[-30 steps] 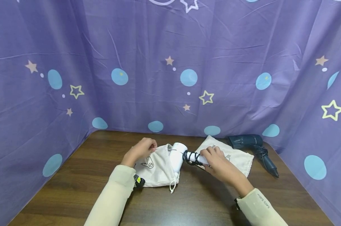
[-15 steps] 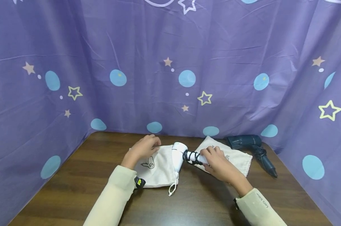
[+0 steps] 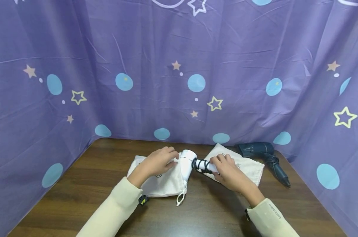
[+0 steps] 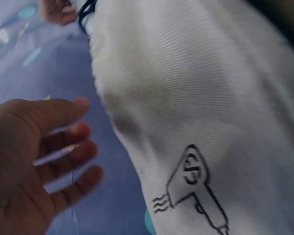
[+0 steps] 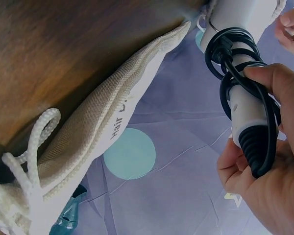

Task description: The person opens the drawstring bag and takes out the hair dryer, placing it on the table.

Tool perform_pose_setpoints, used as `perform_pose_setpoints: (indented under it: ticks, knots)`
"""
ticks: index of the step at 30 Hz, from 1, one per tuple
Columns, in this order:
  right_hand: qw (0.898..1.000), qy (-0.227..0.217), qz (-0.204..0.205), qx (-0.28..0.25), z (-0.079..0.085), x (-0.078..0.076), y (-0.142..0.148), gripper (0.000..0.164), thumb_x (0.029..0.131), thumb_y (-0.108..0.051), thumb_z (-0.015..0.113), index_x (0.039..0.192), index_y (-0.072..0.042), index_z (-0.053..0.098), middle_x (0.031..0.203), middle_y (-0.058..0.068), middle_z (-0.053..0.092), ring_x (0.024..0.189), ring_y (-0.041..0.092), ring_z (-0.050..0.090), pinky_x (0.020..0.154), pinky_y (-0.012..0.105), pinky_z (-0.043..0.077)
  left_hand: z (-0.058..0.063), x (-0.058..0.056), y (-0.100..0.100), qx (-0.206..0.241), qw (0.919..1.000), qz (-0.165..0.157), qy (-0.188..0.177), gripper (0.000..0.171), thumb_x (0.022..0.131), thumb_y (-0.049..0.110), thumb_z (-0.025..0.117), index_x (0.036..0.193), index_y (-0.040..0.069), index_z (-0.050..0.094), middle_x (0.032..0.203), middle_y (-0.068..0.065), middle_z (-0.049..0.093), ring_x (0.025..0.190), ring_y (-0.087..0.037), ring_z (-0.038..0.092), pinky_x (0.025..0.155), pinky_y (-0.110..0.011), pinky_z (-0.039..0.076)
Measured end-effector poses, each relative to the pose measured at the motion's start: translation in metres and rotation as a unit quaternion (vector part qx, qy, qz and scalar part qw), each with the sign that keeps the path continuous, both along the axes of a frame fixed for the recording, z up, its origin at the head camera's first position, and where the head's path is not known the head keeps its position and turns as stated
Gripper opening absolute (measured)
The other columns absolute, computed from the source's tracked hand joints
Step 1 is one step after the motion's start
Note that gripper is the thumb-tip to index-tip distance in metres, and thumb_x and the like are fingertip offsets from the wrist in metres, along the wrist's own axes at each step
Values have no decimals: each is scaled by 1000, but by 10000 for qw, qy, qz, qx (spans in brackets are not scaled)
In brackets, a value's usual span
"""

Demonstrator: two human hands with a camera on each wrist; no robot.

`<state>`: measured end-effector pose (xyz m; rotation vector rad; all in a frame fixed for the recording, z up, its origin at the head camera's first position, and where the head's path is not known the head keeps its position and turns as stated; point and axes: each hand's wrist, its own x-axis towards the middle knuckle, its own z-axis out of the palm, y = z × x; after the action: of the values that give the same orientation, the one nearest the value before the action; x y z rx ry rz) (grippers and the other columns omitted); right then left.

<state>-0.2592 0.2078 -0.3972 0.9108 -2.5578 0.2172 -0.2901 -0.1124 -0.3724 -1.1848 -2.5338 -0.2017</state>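
A white hair dryer (image 3: 186,168) with a black cord (image 5: 240,68) wound round its handle lies at the right end of a cream drawstring bag (image 3: 168,184). My right hand (image 3: 230,172) grips the handle's end, with thumb and fingers round handle and cord in the right wrist view. My left hand (image 3: 161,162) is over the bag, its fingertips near the dryer's head. Those fingers are loosely bent and hold nothing; in the left wrist view a gap shows between them and the bag, which bears a printed hair dryer outline (image 4: 196,186).
A second cream bag (image 3: 251,166) with printed lettering lies right of the white dryer, partly behind my right hand. At the table's far right corner rests a dark blue hair dryer (image 3: 256,149). A patterned purple curtain (image 3: 167,108) rises behind the wooden table (image 3: 214,214).
My left hand has moved right, from the bag's upper edge toward the dryer's head. The bag's raised mouth now lies flatter beside the dryer. My right hand keeps its grip in the same place.
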Motion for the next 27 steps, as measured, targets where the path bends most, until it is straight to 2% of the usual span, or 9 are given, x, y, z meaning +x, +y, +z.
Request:
perform_pose_setpoints:
  ticks: [5, 9, 15, 20, 23, 27]
  knots:
    - [10000, 2, -12, 2, 0, 1, -1, 40, 83, -13, 83, 116, -10, 59, 100, 4, 56, 87, 24, 44, 75, 37, 35, -6, 5, 2, -260, 9935, -939, 588, 10, 95, 18, 73, 104, 16, 69, 100, 3, 63, 91, -17, 61, 79, -34, 52]
    - [10000, 17, -35, 12, 0, 1, 0, 41, 83, -12, 83, 117, -10, 60, 101, 4, 56, 87, 25, 44, 75, 37, 36, -11, 11, 4, -547, 9864, -1286, 870, 9, 97, 21, 70, 104, 17, 67, 96, 4, 60, 87, -15, 59, 79, -32, 51]
    - [10000, 50, -3, 6, -1, 1, 0, 41, 83, -12, 83, 117, -10, 60, 99, 3, 55, 86, 24, 44, 74, 36, 36, -19, 25, 2, -1182, 9795, -1380, 869, 13, 99, 27, 66, 107, 18, 64, 95, 5, 57, 85, -14, 56, 73, -29, 49]
    - [10000, 94, 5, 7, -2, 1, 0, 42, 83, -13, 83, 117, -10, 59, 100, 4, 56, 87, 25, 45, 74, 37, 37, -23, 39, 1, -1445, 9763, -1371, 850, 23, 97, 36, 69, 110, 19, 63, 97, 6, 56, 85, -12, 55, 72, -28, 49]
    - [9999, 164, 53, -10, -2, 0, 0, 42, 82, -12, 83, 116, -10, 59, 100, 4, 55, 87, 25, 45, 74, 37, 36, -25, 46, 3, -1615, 9722, -1320, 1060, 33, 92, 45, 73, 109, 19, 62, 95, 6, 55, 84, -12, 55, 70, -28, 50]
    - [9997, 195, 107, -37, -2, 0, 0, 42, 81, -10, 83, 115, -10, 60, 98, 3, 55, 85, 24, 44, 73, 36, 35, -30, 53, 8, -1913, 9633, -1080, 1542, 49, 82, 57, 77, 108, 19, 59, 94, 5, 54, 83, -13, 55, 63, -27, 49]
